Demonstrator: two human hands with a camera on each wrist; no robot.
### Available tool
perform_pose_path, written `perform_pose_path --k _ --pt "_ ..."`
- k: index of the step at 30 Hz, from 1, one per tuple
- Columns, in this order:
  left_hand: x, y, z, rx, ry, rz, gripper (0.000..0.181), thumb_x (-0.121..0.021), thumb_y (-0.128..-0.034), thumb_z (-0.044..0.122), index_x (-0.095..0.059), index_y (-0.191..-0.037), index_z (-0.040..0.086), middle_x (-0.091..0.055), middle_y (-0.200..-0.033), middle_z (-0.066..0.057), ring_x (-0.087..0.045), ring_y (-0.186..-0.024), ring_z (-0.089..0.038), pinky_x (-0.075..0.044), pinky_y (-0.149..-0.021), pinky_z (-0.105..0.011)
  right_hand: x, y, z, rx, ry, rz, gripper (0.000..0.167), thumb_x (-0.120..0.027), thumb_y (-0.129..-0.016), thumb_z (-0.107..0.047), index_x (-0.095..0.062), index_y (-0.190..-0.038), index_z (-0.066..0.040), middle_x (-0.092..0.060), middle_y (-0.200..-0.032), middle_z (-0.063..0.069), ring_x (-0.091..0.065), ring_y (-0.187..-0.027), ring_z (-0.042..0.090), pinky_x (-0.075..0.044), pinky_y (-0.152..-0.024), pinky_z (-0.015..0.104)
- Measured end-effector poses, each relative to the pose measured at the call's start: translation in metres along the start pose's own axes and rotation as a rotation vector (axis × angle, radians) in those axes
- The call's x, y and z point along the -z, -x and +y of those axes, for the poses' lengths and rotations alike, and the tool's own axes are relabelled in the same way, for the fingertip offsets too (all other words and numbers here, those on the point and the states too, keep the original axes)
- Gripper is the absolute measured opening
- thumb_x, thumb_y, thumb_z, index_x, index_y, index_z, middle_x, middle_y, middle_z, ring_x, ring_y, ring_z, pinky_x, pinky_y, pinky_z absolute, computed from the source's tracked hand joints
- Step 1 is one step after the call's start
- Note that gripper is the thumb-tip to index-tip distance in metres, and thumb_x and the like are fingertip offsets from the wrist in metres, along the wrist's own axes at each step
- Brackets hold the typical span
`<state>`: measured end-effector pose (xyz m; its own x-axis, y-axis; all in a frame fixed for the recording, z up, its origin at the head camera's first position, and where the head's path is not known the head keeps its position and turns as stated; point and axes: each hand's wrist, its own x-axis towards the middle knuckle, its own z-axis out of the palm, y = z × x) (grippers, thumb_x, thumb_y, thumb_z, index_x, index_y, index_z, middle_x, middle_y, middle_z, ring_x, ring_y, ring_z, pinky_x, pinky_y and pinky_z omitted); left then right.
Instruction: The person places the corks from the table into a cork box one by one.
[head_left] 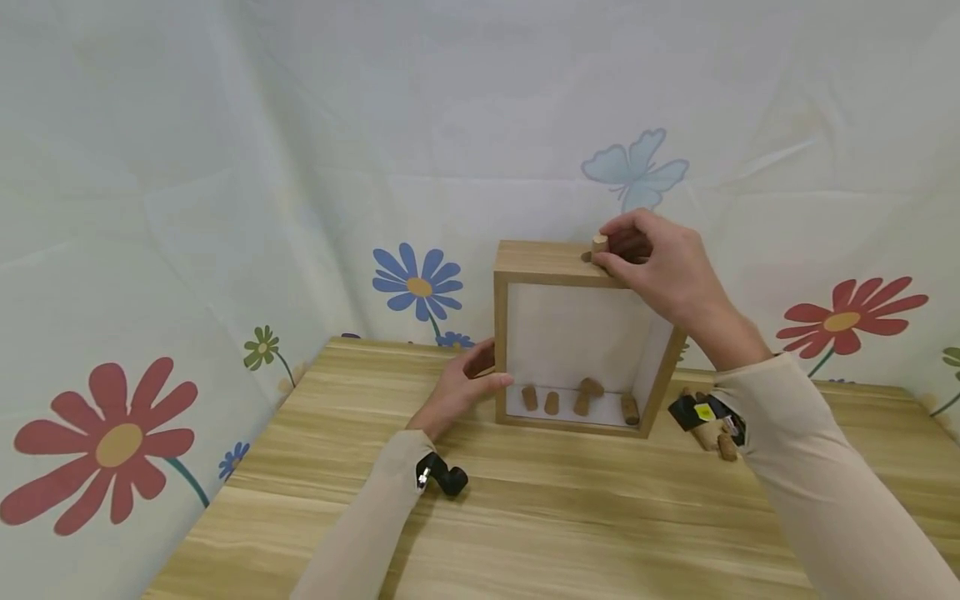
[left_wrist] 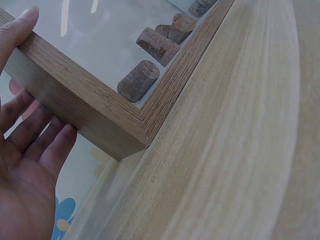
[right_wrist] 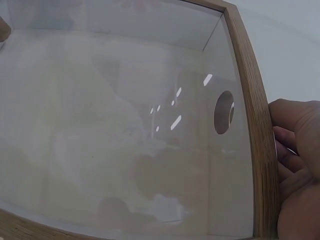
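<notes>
A wooden frame box with a clear front stands upright on the table. Several corks lie inside along its bottom, seen closer in the left wrist view. My left hand grips the box's left side, thumb at the front edge and fingers on the outer side. On top, my right hand pinches a cork beside the hole in the upper side. In the right wrist view the hole shows through the front, with my right hand outside; the cork is hidden there.
To the right of the box, partly behind my right sleeve, more corks lie on the wooden table by a dark item with a yellow patch. A white cloth with printed flowers and a butterfly hangs behind the table.
</notes>
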<state>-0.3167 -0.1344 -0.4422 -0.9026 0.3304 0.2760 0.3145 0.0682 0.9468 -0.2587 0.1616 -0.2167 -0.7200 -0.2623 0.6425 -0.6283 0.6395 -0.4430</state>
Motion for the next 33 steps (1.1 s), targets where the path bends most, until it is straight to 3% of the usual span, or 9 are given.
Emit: perform_pose_path --k 6,11,19,23,29,33 --pt "-0.001 0.0 0.0 -0.004 0.005 -0.001 0.079 -0.084 -0.0944 0.027 -0.046 -0.161 0.01 -0.058 -0.151 -0.014 -0.054 -0.14 -0.029 -0.047 -0.114 -0.043 0.002 0.004 0.002 0.014 -0.016 -0.005 0.029 -0.077 -0.096 0.002 -0.067 -0.122 0.005 -0.074 -0.112 0.018 -0.073 -0.1 0.031 -0.049 -0.081 0.008" --pt "-0.001 0.001 0.0 -0.006 0.005 0.002 0.078 -0.084 -0.0945 0.024 -0.046 -0.161 0.01 -0.058 -0.151 -0.014 -0.054 -0.14 -0.029 -0.047 -0.114 -0.043 0.01 0.014 0.003 0.005 -0.015 0.016 0.031 -0.079 -0.097 -0.003 -0.067 -0.125 0.002 -0.074 -0.114 0.017 -0.073 -0.101 0.028 -0.049 -0.083 0.009" --pt "-0.001 0.003 0.001 -0.008 -0.005 0.002 0.081 -0.086 -0.0929 0.03 -0.046 -0.161 0.01 -0.058 -0.15 -0.013 -0.055 -0.139 -0.029 -0.047 -0.114 -0.042 0.028 0.037 0.009 -0.054 -0.011 0.114 0.035 -0.081 -0.096 -0.009 -0.069 -0.128 -0.002 -0.075 -0.116 0.016 -0.063 -0.093 -0.011 -0.048 -0.084 0.006" --pt "0.0 0.003 0.0 -0.007 -0.001 0.0 0.08 -0.085 -0.0936 0.028 -0.046 -0.161 0.011 -0.058 -0.15 -0.013 -0.054 -0.139 -0.028 -0.047 -0.114 -0.043 0.037 0.048 0.015 -0.081 -0.019 0.185 0.034 -0.08 -0.097 -0.008 -0.069 -0.128 -0.002 -0.075 -0.116 0.014 -0.062 -0.096 -0.014 -0.048 -0.088 0.006" --pt "0.001 0.003 0.0 -0.007 -0.004 -0.001 0.078 -0.084 -0.0944 0.026 -0.046 -0.161 0.011 -0.058 -0.151 -0.013 -0.054 -0.14 -0.029 -0.046 -0.114 -0.043 0.047 0.065 0.036 -0.141 -0.066 0.285 0.034 -0.08 -0.095 -0.003 -0.07 -0.127 0.0 -0.072 -0.108 -0.015 -0.066 -0.097 -0.01 -0.049 -0.087 0.006" --pt "0.001 0.003 0.001 -0.008 -0.013 0.003 0.08 -0.084 -0.0941 0.028 -0.045 -0.161 0.01 -0.058 -0.151 -0.014 -0.054 -0.14 -0.029 -0.046 -0.114 -0.042 0.051 0.077 0.053 -0.188 -0.095 0.279 0.034 -0.08 -0.096 -0.005 -0.07 -0.128 0.0 -0.069 -0.105 -0.024 -0.066 -0.097 -0.009 -0.049 -0.085 0.005"
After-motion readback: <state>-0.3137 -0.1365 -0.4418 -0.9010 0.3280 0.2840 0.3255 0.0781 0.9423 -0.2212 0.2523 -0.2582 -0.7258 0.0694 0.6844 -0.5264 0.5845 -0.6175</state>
